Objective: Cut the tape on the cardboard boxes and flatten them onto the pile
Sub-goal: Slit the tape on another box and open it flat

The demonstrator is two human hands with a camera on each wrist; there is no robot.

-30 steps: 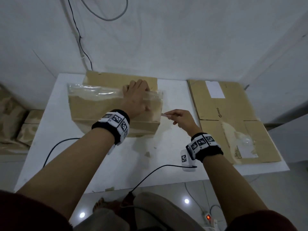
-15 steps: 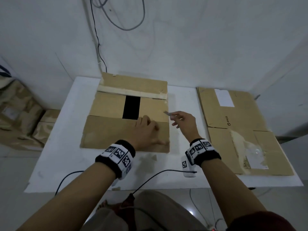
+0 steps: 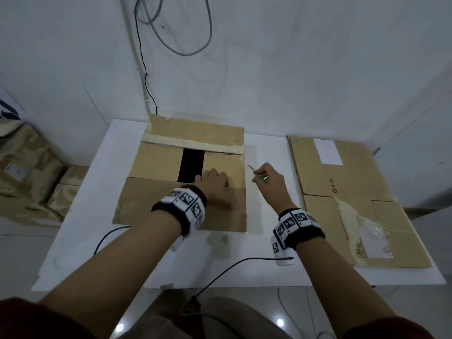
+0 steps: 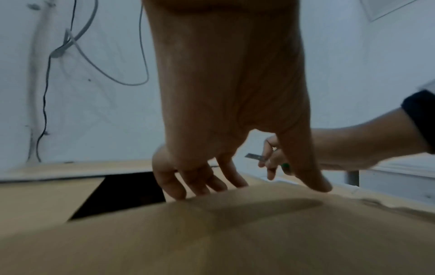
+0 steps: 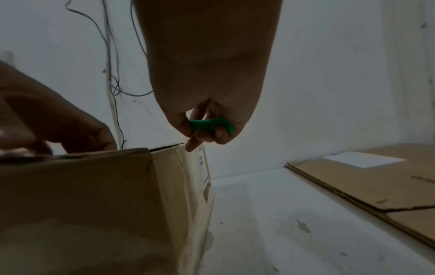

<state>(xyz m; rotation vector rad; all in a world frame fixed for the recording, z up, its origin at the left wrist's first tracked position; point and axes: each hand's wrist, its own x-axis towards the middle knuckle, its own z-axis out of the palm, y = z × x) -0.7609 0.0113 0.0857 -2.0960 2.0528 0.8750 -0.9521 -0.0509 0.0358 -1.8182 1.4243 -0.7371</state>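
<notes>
A brown cardboard box (image 3: 156, 167) stands on the white table (image 3: 97, 216), its top flaps loose and a dark gap showing between the inner ones. My left hand (image 3: 215, 184) rests on the near flap, fingertips (image 4: 179, 193) at the flap's edge by the gap and thumb pressing the cardboard. To the right of the box, my right hand (image 3: 269, 182) pinches a small cutter (image 3: 254, 171) with a green handle (image 5: 212, 125). Its blade (image 4: 255, 157) points up and left, clear of the box. The pile of flattened cardboard (image 3: 342, 187) lies at the table's right.
Cables (image 3: 171, 33) hang on the wall behind the box. More taped boxes (image 3: 24, 172) sit on the floor to the left. Tape scraps (image 3: 220, 239) lie on the table near the box's front. A thin black wire (image 3: 232, 267) crosses the front edge.
The box has turned from its taped side facing me to its loose flaps facing up. My left hand moved from the far top edge to the near flap. The right hand rose slightly.
</notes>
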